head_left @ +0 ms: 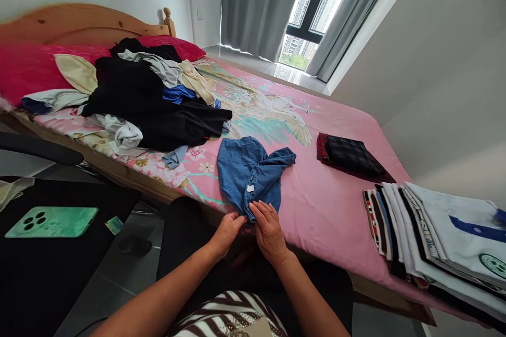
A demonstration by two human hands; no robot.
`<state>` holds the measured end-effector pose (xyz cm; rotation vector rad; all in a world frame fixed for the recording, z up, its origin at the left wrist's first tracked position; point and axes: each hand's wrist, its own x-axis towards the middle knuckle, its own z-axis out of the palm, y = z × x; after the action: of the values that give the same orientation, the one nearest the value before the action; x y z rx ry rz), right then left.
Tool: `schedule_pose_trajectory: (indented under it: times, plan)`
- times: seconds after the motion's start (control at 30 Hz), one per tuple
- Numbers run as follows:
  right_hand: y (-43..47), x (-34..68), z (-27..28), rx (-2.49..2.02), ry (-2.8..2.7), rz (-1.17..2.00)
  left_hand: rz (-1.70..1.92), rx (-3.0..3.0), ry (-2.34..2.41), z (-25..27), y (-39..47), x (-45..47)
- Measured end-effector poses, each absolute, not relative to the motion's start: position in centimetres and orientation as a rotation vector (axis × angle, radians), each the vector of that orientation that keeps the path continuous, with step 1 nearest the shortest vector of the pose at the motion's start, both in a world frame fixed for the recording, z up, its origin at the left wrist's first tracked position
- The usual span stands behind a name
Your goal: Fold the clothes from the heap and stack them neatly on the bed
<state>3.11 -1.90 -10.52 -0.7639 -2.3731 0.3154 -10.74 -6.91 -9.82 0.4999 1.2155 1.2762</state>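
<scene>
Both hands, left hand (pixel 228 230) and right hand (pixel 269 229), are pinching the blue shorts' (pixel 249 174) edge with fingers closed, keeping them flat on the bed (pixel 328 205).

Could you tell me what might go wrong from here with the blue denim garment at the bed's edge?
Both the left hand and right hand pinch only the near hem of the crumpled blue denim garment, so it may fold unevenly. It lies at the edge of the pink floral bedsheet and could slide off.
</scene>
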Motion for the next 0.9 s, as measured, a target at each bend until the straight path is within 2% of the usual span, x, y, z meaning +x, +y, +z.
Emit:
schedule_pose_trajectory:
  times: [0.33, 0.47, 0.57, 0.7, 0.9]
  plan:
    - [-2.3, 3.7, -9.5, -0.733, -2.555, 0.371, 1.183, 0.593, 1.293, -8.4, -6.4, -11.4]
    - [-2.2, 3.3, -10.5, -0.838, -2.370, 0.325, 1.128, 0.737, 1.363, -7.5, -6.1, -11.8]
    - [-1.4, 2.4, -10.9, -0.836, -2.216, 0.420, 1.116, 0.840, 1.349, -6.3, -5.6, -12.0]
    - [0.8, 1.5, -7.9, -0.866, -2.020, 0.734, 1.223, 0.918, 1.239, -4.8, -5.0, -12.7]
    - [5.7, 3.5, 4.5, -0.871, -1.044, 1.591, 1.290, 0.930, 1.303, -4.2, -4.5, -13.6]
